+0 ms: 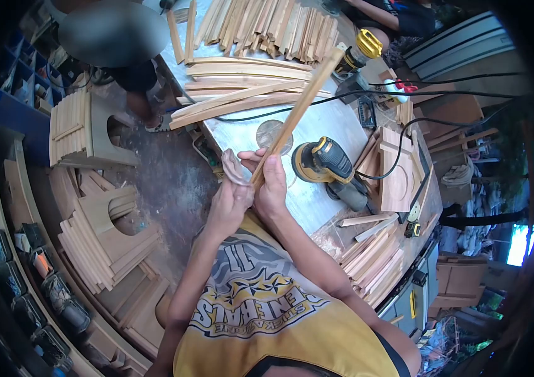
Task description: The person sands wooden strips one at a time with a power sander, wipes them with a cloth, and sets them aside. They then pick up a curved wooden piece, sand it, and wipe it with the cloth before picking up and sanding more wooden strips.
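My right hand (270, 185) is closed around a long, narrow wooden strip (298, 113), its thumb lying along the wood. The strip slants up and away to the right over the worktable. Beside it, my left hand (230, 202) pinches a curled, brownish piece of sandpaper (234, 168) close to the strip's near end. Whether the sandpaper touches the wood is hidden by my fingers. Just beyond my hands a round sanding disc (269, 133) lies on the tabletop. A yellow and black orbital sander (323, 161) rests to the right of it.
Stacked wooden strips (267, 28) cover the table's far end, with curved slats (242, 88) nearer. A black cable (418, 93) crosses the table. More strips (374, 261) lie at right. Slatted wooden assemblies (107, 235) stand at left. Other people are at the far side.
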Demonstrator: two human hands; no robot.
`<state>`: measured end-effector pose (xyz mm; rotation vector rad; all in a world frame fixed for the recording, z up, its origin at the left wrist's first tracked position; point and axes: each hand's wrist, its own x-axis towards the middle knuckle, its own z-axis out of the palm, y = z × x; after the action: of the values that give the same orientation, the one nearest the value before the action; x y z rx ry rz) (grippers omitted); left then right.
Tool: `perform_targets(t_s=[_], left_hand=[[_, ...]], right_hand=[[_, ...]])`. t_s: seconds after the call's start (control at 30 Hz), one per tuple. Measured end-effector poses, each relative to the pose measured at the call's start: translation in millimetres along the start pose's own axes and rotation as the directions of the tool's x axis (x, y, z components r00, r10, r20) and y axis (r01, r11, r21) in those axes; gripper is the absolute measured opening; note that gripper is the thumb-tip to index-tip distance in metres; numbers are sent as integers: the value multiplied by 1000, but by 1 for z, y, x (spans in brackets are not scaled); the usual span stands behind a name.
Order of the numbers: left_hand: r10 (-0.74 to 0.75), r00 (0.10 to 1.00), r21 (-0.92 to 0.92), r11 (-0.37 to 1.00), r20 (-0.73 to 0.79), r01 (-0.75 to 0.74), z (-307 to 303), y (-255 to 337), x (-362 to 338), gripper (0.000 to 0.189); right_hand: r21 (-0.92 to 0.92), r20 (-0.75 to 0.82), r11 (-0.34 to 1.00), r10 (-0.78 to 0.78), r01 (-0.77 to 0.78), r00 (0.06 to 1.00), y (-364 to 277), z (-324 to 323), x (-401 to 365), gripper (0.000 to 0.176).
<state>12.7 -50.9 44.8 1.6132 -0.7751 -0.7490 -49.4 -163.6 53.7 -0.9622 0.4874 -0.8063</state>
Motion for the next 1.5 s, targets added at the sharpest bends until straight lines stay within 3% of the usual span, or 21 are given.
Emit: perform_targets(t_s=[0.1, 0.17, 0.23, 0.33, 0.37, 0.5, 0.63, 0.7, 0.83, 0.9, 0.93, 0.97, 1.03, 1.07, 1.1, 1.13, 1.17, 1.2, 1.3, 1.4, 1.5], left_hand=[[20, 969, -9, 1000, 246, -18, -23, 9, -4, 60], [-149, 936, 78, 988, 318, 131, -27, 22, -7, 56], [-225, 789, -119, 929, 571, 351, -30, 1, 3, 50], [-102, 849, -355, 878, 519, 322, -30, -16, -1, 42], [-102, 865, -311, 907, 491, 283, -30, -16, -2, 37], [-204, 866, -296, 883, 457, 364, -21, -16, -18, 27], [-65, 948, 103, 994, 312, 34, -7, -8, -17, 40], [-198, 949, 240, 961, 247, 138, 1, 16, -16, 40], [-200, 944, 451, 890, 262, 64, 8, -3, -7, 40], [257, 949, 644, 698, 182, -313, 3, -12, -7, 40], [318, 933, 662, 665, 169, -347, 2, -14, -3, 41], [316, 934, 660, 668, 169, -345, 2, -15, -3, 41], [-149, 973, 458, 887, 177, 53, 5, -10, -7, 42], [-200, 971, 379, 915, 130, 138, 9, -15, -17, 47], [-214, 969, 385, 911, 126, 151, 7, -17, -21, 47], [-220, 971, 365, 915, 96, 171, 3, -21, -27, 49], [-235, 970, 342, 918, 69, 199, -1, -25, -37, 52], [-248, 967, 207, 950, 53, 232, -6, -25, -39, 54], [-459, 865, 199, 884, 202, 423, -26, -50, -34, 40], [-614, 680, 219, 785, 401, 580, -35, -49, -24, 35], [-451, 798, 234, 892, 399, 387, -28, -79, -26, 40]], right_hand=[[144, -4, 989, 29, -28, 1000, -2, 3, 0, 39], [181, 25, 980, 83, -86, 996, -6, 7, -6, 41], [102, -44, 992, 78, -73, 996, -9, 12, -10, 42], [160, -43, 972, 183, -174, 982, -9, 12, -23, 41], [101, -57, 995, 13, -8, 998, 3, 14, -24, 39], [163, 6, 978, 133, -133, 991, -1, 1, -21, 37], [264, -169, 952, 205, -156, 964, -13, -29, -5, 36], [541, -198, 800, 420, -259, 886, -19, -36, -1, 41], [442, -332, 873, 371, -204, 867, -23, -19, -2, 47], [469, -335, 866, 359, -176, 871, -17, -17, -6, 47], [487, -337, 860, 344, -150, 876, -14, -17, -7, 48], [485, -340, 861, 345, -151, 875, -11, -17, -7, 48], [400, -297, 894, 337, -204, 893, -7, -18, -5, 41], [400, -295, 890, 349, -217, 889, -9, -23, -8, 41], [-162, -231, 969, 149, -189, 961, -15, -33, -10, 35], [-661, -60, 748, 17, -52, 998, -22, -45, -15, 30], [-858, -3, 506, -175, 87, 985, -35, -62, -19, 37], [-959, 160, 165, -350, 229, 923, -54, -77, -16, 47], [-927, 326, -287, -295, 242, 898, -123, -84, 4, 72], [-845, 359, -455, -91, 282, 929, -132, -119, 34, 79], [-875, 178, -415, 203, 249, 963, -148, -127, 57, 78]])
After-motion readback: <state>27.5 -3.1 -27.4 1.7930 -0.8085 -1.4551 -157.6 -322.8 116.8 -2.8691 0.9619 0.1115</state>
